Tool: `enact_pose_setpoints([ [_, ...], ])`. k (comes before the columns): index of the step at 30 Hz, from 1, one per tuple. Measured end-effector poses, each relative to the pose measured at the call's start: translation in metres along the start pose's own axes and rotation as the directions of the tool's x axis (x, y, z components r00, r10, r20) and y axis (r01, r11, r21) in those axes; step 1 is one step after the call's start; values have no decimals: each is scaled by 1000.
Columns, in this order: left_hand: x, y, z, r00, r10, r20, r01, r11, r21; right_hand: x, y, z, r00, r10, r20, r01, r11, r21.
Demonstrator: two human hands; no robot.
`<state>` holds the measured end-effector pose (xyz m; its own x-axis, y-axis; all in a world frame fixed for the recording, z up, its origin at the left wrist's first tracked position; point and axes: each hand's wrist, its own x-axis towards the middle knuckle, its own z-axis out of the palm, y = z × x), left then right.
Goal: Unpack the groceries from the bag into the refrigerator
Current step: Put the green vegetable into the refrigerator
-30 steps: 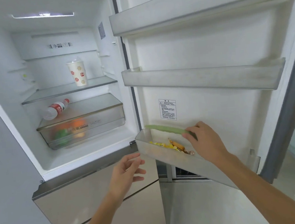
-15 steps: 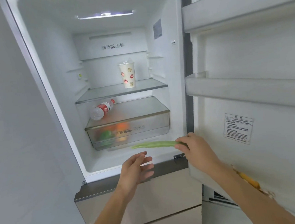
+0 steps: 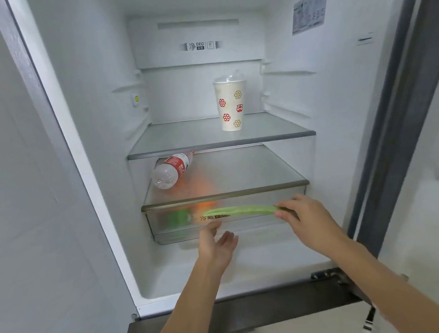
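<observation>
The refrigerator stands open in front of me. My right hand is shut on one end of a long pale green vegetable, held level in front of the clear crisper drawer. My left hand is open, palm turned right, fingers just below the drawer's front. Through the frosted drawer I see blurred orange and green produce. The grocery bag is out of view.
A patterned paper cup with a lid stands on the upper glass shelf. A plastic water bottle with a red label lies on the shelf above the drawer. The open door is at the right edge.
My right hand carried the green vegetable from the door's lower bin leftward to the crisper drawer. My left hand rose toward the drawer front. The view swung to the fridge interior.
</observation>
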<state>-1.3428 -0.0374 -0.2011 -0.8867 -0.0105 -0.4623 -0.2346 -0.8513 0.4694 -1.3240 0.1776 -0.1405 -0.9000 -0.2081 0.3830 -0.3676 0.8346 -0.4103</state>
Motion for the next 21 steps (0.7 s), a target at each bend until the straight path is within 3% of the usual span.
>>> enact_pose_setpoints([
  [11, -12, -34, -29, 996, 90, -23, -84, 977, 194, 53, -5, 1, 983, -182, -1, 181, 977, 116],
  [17, -43, -37, -45, 991, 127, -31, -115, 963, 244, 77, -5, 13, 931, -149, 335, 141, 989, 47],
  [21, -48, -38, -45, 987, 154, -46, -137, 956, 260, 90, 6, 21, 917, -52, 396, 48, 999, 19],
])
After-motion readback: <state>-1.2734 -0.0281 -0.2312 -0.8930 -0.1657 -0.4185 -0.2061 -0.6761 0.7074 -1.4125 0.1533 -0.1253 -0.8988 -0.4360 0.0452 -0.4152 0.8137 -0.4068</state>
